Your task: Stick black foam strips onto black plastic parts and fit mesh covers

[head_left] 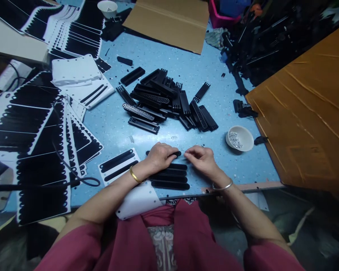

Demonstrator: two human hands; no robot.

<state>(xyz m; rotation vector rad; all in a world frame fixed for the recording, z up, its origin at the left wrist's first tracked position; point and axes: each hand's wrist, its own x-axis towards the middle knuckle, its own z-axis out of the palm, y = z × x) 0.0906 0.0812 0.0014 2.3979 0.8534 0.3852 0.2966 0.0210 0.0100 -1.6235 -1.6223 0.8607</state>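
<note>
My left hand [159, 156] is closed over a slim black strip-shaped piece [178, 153] lying on the table, whose rounded ends stick out on both sides. My right hand [201, 160] is beside that piece's right end, thumb and fingertips pinched together; whatever they hold, if anything, is too small to make out. Just below, several similar black pieces [172, 185] lie side by side near the table edge. Left of them is a white backing sheet [118, 164] with black stick-on strips, its lower part hanging over the edge under my left forearm.
A pile of black plastic pieces [161, 94] covers the middle of the blue table [186, 139]. A white bowl of small metal parts [247, 138] stands right, near a brown box [305, 113]. Sheets of black strips [42, 169] and a cable [73, 171] spread left. Cardboard [169, 20] lies behind.
</note>
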